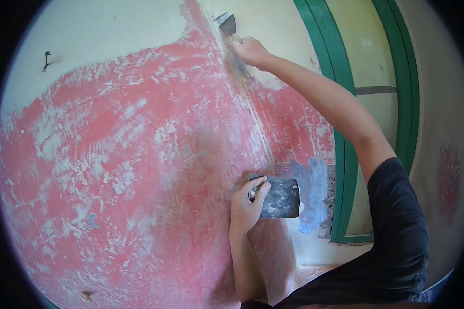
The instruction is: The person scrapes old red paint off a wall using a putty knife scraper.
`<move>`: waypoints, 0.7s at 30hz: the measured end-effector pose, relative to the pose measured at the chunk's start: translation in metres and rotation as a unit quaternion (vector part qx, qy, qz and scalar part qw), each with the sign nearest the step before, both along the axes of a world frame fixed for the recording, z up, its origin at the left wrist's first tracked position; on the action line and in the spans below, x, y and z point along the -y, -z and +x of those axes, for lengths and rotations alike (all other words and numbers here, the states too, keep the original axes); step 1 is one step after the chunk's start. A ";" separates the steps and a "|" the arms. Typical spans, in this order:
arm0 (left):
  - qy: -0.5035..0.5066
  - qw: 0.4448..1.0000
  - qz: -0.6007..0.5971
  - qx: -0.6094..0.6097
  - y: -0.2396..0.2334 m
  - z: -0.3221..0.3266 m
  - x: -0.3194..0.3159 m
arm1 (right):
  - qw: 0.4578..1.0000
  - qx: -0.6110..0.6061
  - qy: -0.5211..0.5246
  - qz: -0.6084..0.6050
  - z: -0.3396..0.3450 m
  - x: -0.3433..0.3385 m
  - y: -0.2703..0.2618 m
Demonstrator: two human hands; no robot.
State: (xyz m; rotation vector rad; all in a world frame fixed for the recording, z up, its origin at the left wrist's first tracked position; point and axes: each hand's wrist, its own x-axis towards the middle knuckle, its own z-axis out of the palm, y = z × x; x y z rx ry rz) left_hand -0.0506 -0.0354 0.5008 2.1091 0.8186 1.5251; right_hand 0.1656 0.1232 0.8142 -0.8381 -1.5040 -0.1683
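My right hand [250,52] is raised near the top, closed on the handle of a putty knife [228,25]; its dark blade lies at the wall beside the inner corner line. Lower down, my left hand [249,201] grips a flat dark rectangular plate [280,197] at its left edge, thumb and fingers pinched together. Pale smears mark the plate, and a bit of white material shows at its right edge. The red-pink wall [139,127], patched with white, fills the left and middle. Bluish-grey filler [313,197] covers a patch right of the plate.
A green door or window frame [342,193] with pale panels stands close to my right arm. A small metal hook [46,61] sticks out of the wall at upper left. Rough exposed masonry [328,216] edges the frame, and a ledge [309,272] lies below.
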 end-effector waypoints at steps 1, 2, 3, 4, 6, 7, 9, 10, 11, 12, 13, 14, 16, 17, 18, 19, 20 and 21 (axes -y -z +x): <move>0.007 1.000 -0.013 0.012 0.001 -0.005 -0.001 | 1.000 0.000 -0.002 0.004 -0.005 -0.001 -0.012; 0.005 1.000 -0.010 0.012 0.004 -0.005 -0.003 | 0.999 -0.026 -0.027 0.015 -0.008 -0.002 -0.027; 0.015 1.000 0.008 0.014 0.007 -0.004 -0.005 | 0.997 -0.053 -0.054 0.026 -0.014 0.000 -0.039; 0.025 0.999 0.026 0.015 0.007 -0.003 -0.008 | 0.997 -0.053 -0.056 0.030 -0.020 0.003 -0.051; 0.021 0.999 0.019 0.015 0.003 -0.001 -0.010 | 0.993 -0.104 -0.046 -0.042 -0.030 0.011 -0.075; 0.020 1.000 0.004 0.013 0.004 -0.004 -0.007 | 0.992 -0.104 -0.047 -0.046 -0.039 0.018 -0.078; 0.007 1.000 0.008 0.015 0.003 -0.009 -0.008 | 0.990 -0.107 0.007 -0.095 -0.053 0.029 -0.078; 0.004 1.000 0.021 0.016 0.001 -0.006 -0.008 | 0.989 -0.111 0.018 -0.095 -0.039 0.014 -0.072; 0.020 0.999 0.023 0.012 0.001 0.001 -0.006 | 0.992 -0.029 0.106 0.066 -0.012 -0.012 -0.065; 0.020 0.999 0.023 0.017 0.001 -0.001 -0.006 | 0.958 0.060 0.176 0.220 -0.012 -0.016 -0.059; 0.020 0.999 0.024 0.023 0.002 -0.002 -0.007 | 0.957 0.062 0.176 0.221 -0.011 -0.020 -0.054; 0.020 0.999 0.024 0.025 0.001 -0.003 -0.007 | 0.973 -0.007 0.155 0.171 -0.011 -0.024 -0.045; 0.002 0.998 0.065 -0.003 0.000 -0.006 -0.007 | 0.981 -0.077 0.132 0.118 -0.017 -0.016 -0.046; -0.001 0.998 0.065 -0.001 0.000 -0.009 -0.007 | 0.990 -0.061 0.116 0.054 -0.021 -0.011 -0.056; -0.009 0.998 0.056 0.001 0.000 -0.010 -0.006 | 0.994 -0.045 0.101 -0.008 -0.023 -0.008 -0.066; -0.013 0.999 0.047 0.003 0.000 -0.010 -0.006 | 0.994 -0.044 0.101 -0.006 -0.018 -0.012 -0.078; -0.014 0.999 0.049 0.004 0.002 -0.009 -0.006 | 0.994 -0.062 0.089 -0.022 -0.013 -0.015 -0.093; -0.024 0.998 0.056 0.004 0.006 -0.009 -0.009 | 0.993 -0.078 0.075 -0.038 -0.009 -0.022 -0.111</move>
